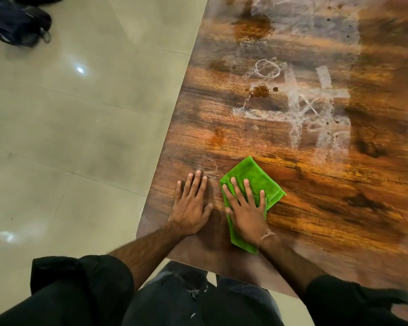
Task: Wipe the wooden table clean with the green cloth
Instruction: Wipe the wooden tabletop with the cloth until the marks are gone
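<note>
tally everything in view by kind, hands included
hands: 2 (left hand, right hand)
green cloth: 1
wooden table: 1
dark bag on the floor: 1
total: 5

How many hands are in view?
2. The left hand lies flat on the bare table; the right hand presses the cloth beside it.

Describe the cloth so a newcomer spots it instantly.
On the wooden table, look at the near end. The right hand presses flat on a folded green cloth; the left hand beside it rests on bare wood. It's the only bright green thing.
</note>
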